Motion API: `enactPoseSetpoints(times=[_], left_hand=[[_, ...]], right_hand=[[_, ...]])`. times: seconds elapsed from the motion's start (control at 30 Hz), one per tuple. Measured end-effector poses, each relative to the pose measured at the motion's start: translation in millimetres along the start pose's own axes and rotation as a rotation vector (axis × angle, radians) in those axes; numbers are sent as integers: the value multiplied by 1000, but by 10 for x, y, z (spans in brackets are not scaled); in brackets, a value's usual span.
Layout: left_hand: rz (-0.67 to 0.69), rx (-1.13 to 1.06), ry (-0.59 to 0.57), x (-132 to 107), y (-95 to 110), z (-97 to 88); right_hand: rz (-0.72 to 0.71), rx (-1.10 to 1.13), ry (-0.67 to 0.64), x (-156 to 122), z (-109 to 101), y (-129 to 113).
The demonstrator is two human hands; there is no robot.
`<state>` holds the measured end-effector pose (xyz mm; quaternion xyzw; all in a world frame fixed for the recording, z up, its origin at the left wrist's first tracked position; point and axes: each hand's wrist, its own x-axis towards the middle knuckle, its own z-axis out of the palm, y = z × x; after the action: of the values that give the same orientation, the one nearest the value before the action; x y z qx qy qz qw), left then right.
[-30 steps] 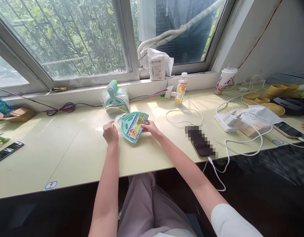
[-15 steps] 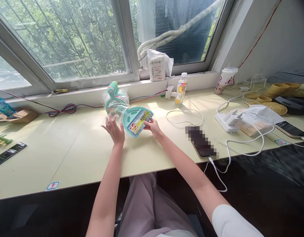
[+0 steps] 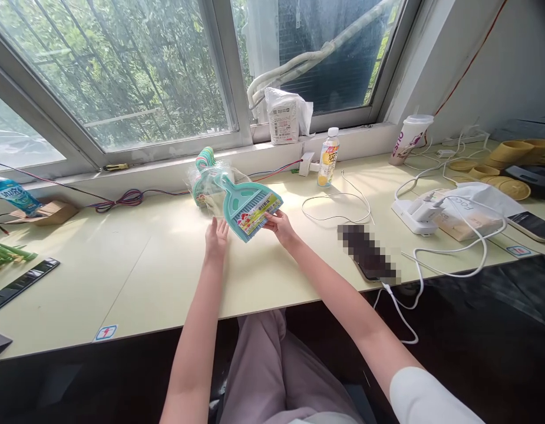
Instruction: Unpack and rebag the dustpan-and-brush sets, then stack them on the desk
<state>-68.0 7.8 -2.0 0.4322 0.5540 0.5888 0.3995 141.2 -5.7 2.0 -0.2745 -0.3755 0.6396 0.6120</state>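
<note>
My right hand (image 3: pixel 281 228) grips the lower right edge of a mint-green mini dustpan and brush set (image 3: pixel 242 203), its thumb over the printed label. The set is tilted, with its handle toward the window and blue bristles facing me. My left hand (image 3: pixel 217 238) is open beside the dustpan's left edge, palm turned toward it; I cannot tell whether the fingertips touch. Behind the dustpan, a stack of similar dustpan sets (image 3: pixel 205 171) in clear plastic wrap sits against the sill, partly hidden.
On the pale table (image 3: pixel 166 277) lie a phone (image 3: pixel 365 256) and a white power strip (image 3: pixel 413 218) with looping cables. A drink bottle (image 3: pixel 328 158) and a paper cup (image 3: pixel 410 140) stand toward the back. At left are a cardboard tray (image 3: pixel 55 213) and a dark flat strip (image 3: pixel 22 285).
My left hand has turned from spread fingers to palm toward the dustpan, and sits slightly lower in its wrist. The dustpan set has shifted a little right and up with my right hand.
</note>
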Motion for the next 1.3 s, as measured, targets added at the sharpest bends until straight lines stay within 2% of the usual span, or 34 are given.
enactPoseSetpoints(times=[0.1, 0.27, 0.37, 0.5, 0.63, 0.93, 1.17, 1.23, 1.3], left_hand=[[-43, -136, -36, 29, -14, -56], [8, -39, 67, 69, -30, -145], [128, 51, 82, 54, 2, -139], [355, 328, 48, -32, 64, -50], [453, 528, 180, -147, 86, 62], [520, 529, 353, -338, 221, 121], [452, 786, 670, -364, 347, 15], [491, 783, 651, -352, 347, -2], [559, 730, 554, -337, 318, 5]], right_hand=[[-1, -31, -10, -6, 1, 2], [-5, -88, -3, -15, 7, -51], [-34, -172, -7, -28, 27, -114], [-86, -287, -24, -66, 89, -176], [-106, -332, -70, -79, 141, -147], [-206, -449, -67, -87, 164, -108], [-303, -617, -109, -141, 219, -89], [-330, -658, -120, -144, 218, -69], [-337, -669, -122, -143, 211, -49]])
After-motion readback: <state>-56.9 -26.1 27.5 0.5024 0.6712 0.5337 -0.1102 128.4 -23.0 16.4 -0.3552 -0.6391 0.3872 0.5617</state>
